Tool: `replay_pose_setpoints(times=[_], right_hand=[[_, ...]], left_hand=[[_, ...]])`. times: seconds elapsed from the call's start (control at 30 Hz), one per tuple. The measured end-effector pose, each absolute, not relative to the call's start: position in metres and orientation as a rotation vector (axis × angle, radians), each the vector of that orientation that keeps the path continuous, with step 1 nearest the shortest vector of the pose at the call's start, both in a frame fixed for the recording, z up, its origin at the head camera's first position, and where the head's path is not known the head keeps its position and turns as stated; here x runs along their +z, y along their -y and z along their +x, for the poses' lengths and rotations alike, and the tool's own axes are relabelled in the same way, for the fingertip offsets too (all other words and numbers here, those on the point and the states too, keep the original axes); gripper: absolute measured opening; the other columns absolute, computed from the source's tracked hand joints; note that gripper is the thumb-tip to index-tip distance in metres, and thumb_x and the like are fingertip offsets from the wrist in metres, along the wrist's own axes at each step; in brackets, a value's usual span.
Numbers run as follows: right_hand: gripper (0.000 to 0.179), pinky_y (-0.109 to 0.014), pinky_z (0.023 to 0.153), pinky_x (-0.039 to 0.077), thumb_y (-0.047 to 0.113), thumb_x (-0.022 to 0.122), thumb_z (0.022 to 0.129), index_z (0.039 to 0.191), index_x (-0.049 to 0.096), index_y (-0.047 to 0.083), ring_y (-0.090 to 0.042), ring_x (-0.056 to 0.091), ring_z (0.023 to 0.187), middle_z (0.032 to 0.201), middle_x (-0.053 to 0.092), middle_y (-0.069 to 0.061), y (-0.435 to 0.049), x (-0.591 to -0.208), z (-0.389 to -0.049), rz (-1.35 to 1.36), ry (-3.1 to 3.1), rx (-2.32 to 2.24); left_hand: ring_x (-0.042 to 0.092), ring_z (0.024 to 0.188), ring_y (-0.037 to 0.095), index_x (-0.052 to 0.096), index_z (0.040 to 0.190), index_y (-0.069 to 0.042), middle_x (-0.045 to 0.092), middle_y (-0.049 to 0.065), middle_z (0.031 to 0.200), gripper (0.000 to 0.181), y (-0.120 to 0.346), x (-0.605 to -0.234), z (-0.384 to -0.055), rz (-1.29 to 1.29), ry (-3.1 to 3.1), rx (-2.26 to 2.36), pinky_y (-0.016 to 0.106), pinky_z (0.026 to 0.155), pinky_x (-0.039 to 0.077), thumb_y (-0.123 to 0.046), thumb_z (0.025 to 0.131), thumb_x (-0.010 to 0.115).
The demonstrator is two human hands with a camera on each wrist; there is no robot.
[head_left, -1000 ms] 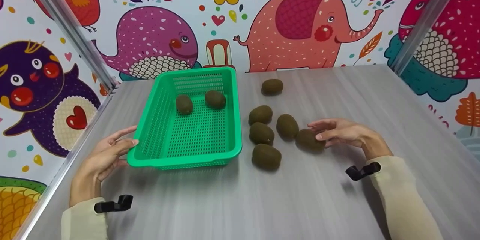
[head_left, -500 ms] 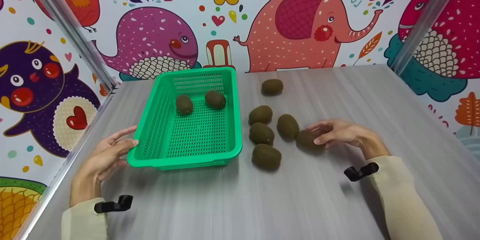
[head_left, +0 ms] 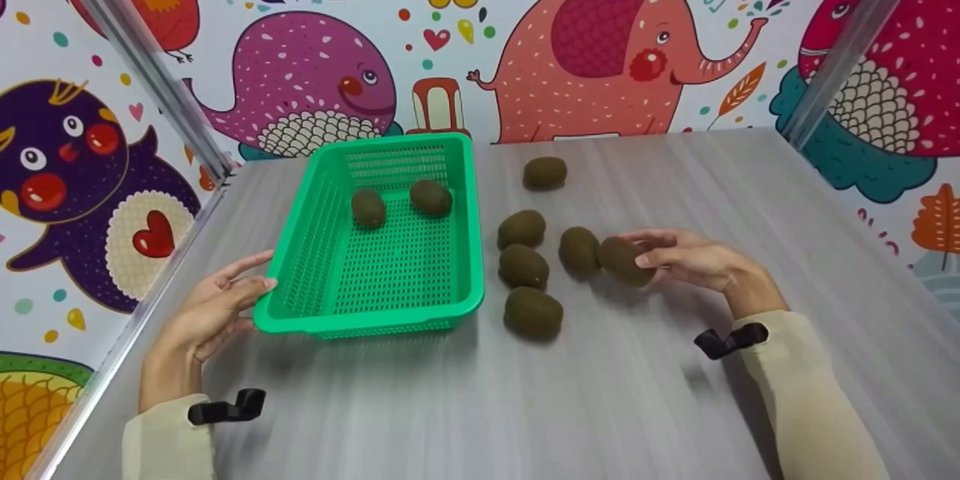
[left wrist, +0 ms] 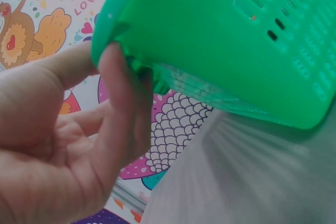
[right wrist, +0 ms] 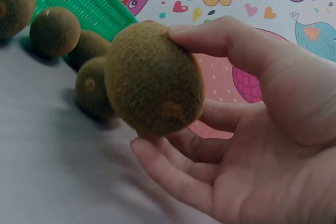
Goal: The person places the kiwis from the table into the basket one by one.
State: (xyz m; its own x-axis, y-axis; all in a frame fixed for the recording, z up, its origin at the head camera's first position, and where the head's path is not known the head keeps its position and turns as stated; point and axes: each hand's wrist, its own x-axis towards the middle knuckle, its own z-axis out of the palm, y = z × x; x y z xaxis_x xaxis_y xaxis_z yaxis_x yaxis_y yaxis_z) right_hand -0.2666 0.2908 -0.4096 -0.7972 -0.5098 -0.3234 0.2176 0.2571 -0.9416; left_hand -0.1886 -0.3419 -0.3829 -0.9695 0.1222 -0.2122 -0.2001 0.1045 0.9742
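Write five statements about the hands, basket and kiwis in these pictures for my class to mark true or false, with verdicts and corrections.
1. The left hand grips the green basket. True.
2. The green basket holds five kiwis. False: two kiwis lie inside it.
3. The right hand holds a kiwi. True.
4. The green basket has solid walls. False: its walls are full of holes.
5. The farthest kiwi on the table lies apart from the others. True.
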Motion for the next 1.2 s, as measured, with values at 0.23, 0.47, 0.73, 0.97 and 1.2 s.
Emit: replay_pose_setpoints(times=[0.23,0.47,0.73,0.97,1.2], right_hand=[[0.040,-0.022,0.094,0.053,0.011,0.057,0.099,0.139,0.053,0.018,-0.012,0.052,0.116,0.133,0.049,0.000,-0.290,-0.407,-0.264,-0.293,-1.797,-1.725],[0.036,-0.023,0.099,0.053,0.009,0.055,0.100,0.135,0.054,0.019,-0.014,0.052,0.119,0.135,0.048,0.000,-0.283,-0.403,-0.263,-0.272,-1.710,-1.823],[0.036,-0.025,0.097,0.056,0.004,0.054,0.099,0.133,0.050,0.014,-0.013,0.060,0.111,0.128,0.055,-0.002,-0.271,-0.399,-0.263,-0.321,-1.626,-1.898],[0.035,-0.030,0.094,0.058,0.003,0.055,0.099,0.133,0.048,0.008,-0.014,0.066,0.104,0.121,0.063,-0.002,-0.257,-0.392,-0.260,-0.259,-1.622,-1.956],[0.049,-0.029,0.093,0.059,0.012,0.059,0.100,0.141,0.034,0.003,-0.014,0.066,0.103,0.121,0.062,-0.001,-0.238,-0.382,-0.255,-0.125,-1.711,-1.967]], left_hand=[[0.075,0.091,0.013,0.043,0.143,-0.020,0.075,-0.005,0.102,0.047,0.342,-0.384,-0.189,-0.077,-2.097,1.981,0.034,0.074,0.064,-0.016,0.100,0.062],[0.075,0.091,0.013,0.042,0.144,-0.020,0.075,-0.005,0.102,0.048,0.343,-0.384,-0.189,-0.082,-2.092,1.982,0.034,0.074,0.064,-0.016,0.100,0.062],[0.075,0.091,0.012,0.040,0.146,-0.018,0.076,-0.006,0.101,0.051,0.343,-0.385,-0.189,-0.071,-2.112,1.975,0.033,0.072,0.064,-0.017,0.101,0.061],[0.075,0.090,0.012,0.036,0.149,-0.016,0.076,-0.006,0.102,0.055,0.343,-0.384,-0.188,-0.079,-2.117,1.966,0.032,0.071,0.064,-0.018,0.101,0.062],[0.075,0.090,0.013,0.038,0.148,-0.017,0.076,-0.006,0.102,0.054,0.342,-0.383,-0.189,-0.086,-2.114,1.965,0.033,0.072,0.064,-0.019,0.100,0.062]])
